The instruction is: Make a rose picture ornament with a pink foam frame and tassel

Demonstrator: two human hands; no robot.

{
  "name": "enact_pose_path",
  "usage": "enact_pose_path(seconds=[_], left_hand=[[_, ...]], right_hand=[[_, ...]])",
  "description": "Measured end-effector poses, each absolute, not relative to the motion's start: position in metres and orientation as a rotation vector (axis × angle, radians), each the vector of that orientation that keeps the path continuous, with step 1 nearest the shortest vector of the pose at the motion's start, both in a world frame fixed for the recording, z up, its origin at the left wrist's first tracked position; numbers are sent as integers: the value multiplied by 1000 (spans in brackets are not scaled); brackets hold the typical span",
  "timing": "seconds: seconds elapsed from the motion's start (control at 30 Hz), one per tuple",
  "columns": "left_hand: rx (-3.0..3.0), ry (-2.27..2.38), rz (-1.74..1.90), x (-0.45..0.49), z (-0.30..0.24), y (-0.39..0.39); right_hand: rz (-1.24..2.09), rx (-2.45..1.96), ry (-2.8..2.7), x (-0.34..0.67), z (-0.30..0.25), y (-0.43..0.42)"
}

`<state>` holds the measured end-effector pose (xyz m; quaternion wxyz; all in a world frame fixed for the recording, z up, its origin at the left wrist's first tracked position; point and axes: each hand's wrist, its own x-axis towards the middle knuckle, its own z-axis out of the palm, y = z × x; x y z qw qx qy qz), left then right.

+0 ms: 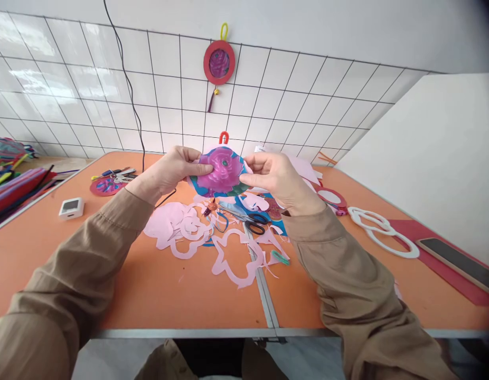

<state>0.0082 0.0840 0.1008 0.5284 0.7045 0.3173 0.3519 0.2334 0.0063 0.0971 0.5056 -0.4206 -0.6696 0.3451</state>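
Between both hands, above the table, is a round flower-print piece [221, 168] with a purple bloom on blue. My left hand [180, 168] pinches its left edge, thumb on the front. On the opposite edge my right hand [270, 174] has a closed grip, thumb also in front. A red loop [224, 138] sticks up at the top of the piece. Below it hangs or lies an orange bead with a dark tassel [210, 208]; its attachment is hard to make out. Black-handled scissors [255, 224] lie beneath, among pink paper scraps [238, 266].
A finished-looking red round ornament [219, 62] hangs on the tiled wall. On the orange table [157, 295] are a small white device [71, 208], keys [120, 178], white rings [391, 240], a phone [458, 264] on red sheet and a green clip [280, 257]. Colourful pipe cleaners [20, 192] lie left.
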Motion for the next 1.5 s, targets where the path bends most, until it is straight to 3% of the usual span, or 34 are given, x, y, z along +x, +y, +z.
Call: enact_pose_path(seconds=[1.5], left_hand=[[1866, 801, 806, 19, 103, 60]], right_hand=[[674, -1002, -1433, 214, 71, 23]])
